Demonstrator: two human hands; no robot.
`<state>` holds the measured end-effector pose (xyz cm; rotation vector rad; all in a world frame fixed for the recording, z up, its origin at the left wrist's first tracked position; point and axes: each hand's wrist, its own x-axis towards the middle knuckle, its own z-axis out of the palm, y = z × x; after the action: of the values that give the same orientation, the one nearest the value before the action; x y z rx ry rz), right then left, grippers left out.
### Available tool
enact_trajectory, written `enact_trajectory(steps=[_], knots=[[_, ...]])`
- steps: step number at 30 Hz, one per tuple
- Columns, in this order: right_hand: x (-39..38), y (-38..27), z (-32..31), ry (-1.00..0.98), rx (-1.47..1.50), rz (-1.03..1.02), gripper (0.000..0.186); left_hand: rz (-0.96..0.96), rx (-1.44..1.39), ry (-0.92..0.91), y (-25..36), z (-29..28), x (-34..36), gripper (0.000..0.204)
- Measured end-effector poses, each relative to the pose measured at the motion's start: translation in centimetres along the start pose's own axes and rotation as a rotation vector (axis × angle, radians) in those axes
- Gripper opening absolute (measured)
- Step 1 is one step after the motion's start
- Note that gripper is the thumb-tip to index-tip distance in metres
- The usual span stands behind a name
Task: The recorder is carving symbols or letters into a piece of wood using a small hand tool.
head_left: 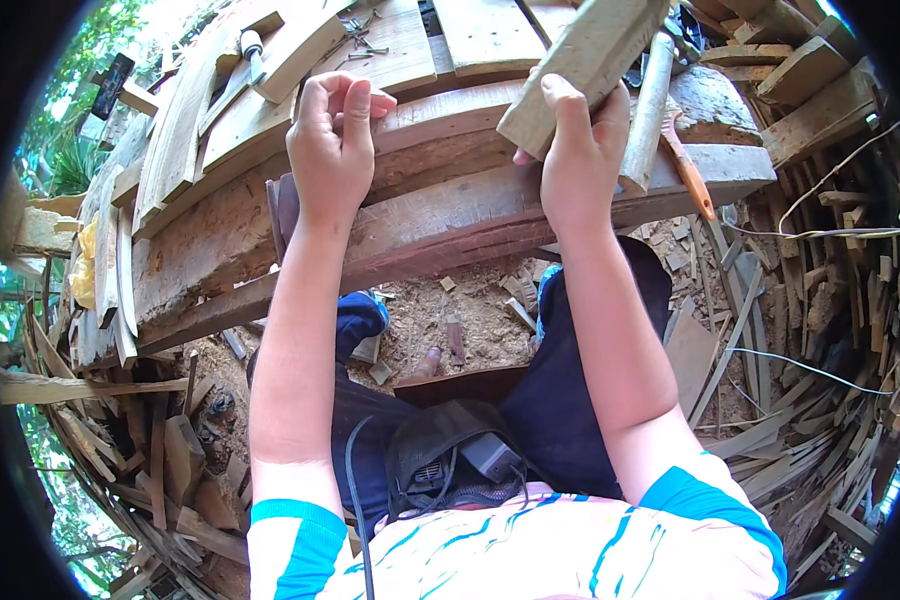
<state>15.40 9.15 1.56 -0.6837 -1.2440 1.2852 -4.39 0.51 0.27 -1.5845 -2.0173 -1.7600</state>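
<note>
My right hand (582, 150) grips a squared wooden block (588, 70), its thumb along the near face. The block is tilted over the workbench, its upper end cut off by the picture's edge. Left of it, my left hand (332, 150) hovers by the bench edge with fingers curled in and thumb bent; whatever lies inside them, if anything, is hidden. Just right of my right hand lies a pale round wooden handle (650, 110). Beside that, a tool with an orange wooden handle (692, 178) hangs over the bench edge.
Loose nails (363, 38) and a white-handled tool (253, 52) lie on the bench planks (395, 50). A thick beam (450, 235) runs along the near side. Stacked wood scraps (830, 270) crowd the right. Wood offcuts and sawdust (480, 310) cover the ground between my legs.
</note>
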Motion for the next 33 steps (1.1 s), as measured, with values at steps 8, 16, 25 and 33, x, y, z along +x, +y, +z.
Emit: enact_trajectory(steps=[8, 16, 25, 33], knots=[[0.0, 0.0, 0.1, 0.027, 0.035, 0.093, 0.041, 0.066, 0.051, 0.025, -0.2, -0.4, -0.4, 0.023], [0.2, -0.2, 0.0, 0.047, 0.006, 0.093, 0.043, 0.122, 0.007, 0.138, -1.0, 0.1, -0.2, 0.02], [0.9, 0.5, -0.8, -0.071, 0.107, 0.148, 0.044, 0.063, 0.019, 0.114, -0.4, -0.4, -0.3, 0.021], [0.9, 0.6, -1.2, -0.09, 0.111, 0.184, 0.045, 0.106, 0.072, 0.103, 0.3, 0.1, -0.3, 0.018]])
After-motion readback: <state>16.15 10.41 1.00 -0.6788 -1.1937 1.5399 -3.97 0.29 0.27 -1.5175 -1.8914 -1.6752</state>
